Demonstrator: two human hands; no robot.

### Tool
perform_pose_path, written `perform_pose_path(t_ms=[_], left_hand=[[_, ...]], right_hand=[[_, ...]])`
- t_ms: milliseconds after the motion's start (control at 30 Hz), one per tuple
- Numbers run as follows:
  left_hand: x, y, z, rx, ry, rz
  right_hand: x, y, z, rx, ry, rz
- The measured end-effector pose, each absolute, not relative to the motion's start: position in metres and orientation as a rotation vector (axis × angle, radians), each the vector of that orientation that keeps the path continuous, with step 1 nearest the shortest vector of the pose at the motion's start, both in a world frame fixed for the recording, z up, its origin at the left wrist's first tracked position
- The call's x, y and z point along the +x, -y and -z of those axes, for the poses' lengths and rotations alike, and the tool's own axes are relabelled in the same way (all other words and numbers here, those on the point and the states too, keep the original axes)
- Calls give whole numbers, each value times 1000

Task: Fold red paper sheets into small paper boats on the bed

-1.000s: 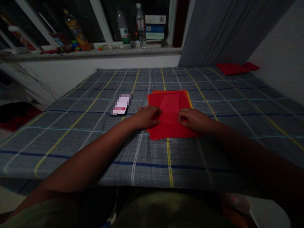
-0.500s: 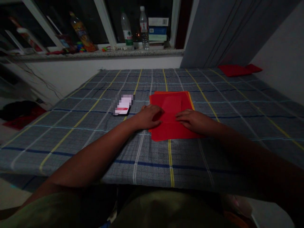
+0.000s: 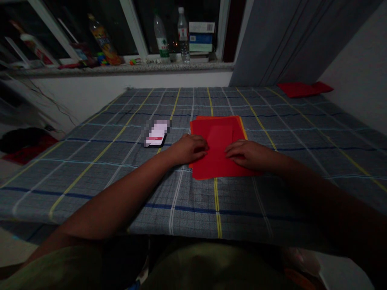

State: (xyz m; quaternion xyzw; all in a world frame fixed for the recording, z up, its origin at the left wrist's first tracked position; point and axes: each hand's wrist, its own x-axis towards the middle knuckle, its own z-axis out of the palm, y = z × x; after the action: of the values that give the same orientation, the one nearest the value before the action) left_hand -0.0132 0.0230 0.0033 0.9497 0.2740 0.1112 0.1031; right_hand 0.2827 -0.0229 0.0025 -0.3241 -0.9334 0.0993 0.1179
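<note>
A smaller piece of red paper [image 3: 220, 137], looking folded, lies on a stack of red sheets [image 3: 217, 171] with orange and yellow edges peeking out behind. My left hand [image 3: 192, 148] is at its left side, fingers curled and thumb low, gripping near the paper's edge. On the opposite side my right hand [image 3: 246, 154] has its fingertips bent together at the paper's right edge. Dim light blurs the exact contact of the fingertips. Left of the stack rests a phone [image 3: 157, 133] with a lit, pixelated screen.
A grey plaid cloth [image 3: 105, 133] covers the table. More red paper [image 3: 302, 89] lies at the far right corner. Bottles [image 3: 162, 38] and stacked boxes [image 3: 200, 38] stand on the windowsill [image 3: 145, 68]. A grey curtain [image 3: 272, 44] hangs at right.
The smaller red paper's right edge has shifted slightly to the right. Both hands stay at its sides, with only small finger movements.
</note>
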Motion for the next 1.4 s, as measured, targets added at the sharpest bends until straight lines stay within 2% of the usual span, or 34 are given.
perform_pose_path(t_ms=[500,833,1200,1400], left_hand=[[6,6,-7,2973,-1142,-54],[2,-7,-4,2791,-1158,124],[-8,-18,5,2822,-1109,-331],[-7,-22,11,2806,-1140,-259]], right_hand=[[281,23,1,-961,2728,-320],[280,24,3,-934,2686,-323],[280,26,-2,-920,2695,-328],[282,24,-2,-902,2708,-320]])
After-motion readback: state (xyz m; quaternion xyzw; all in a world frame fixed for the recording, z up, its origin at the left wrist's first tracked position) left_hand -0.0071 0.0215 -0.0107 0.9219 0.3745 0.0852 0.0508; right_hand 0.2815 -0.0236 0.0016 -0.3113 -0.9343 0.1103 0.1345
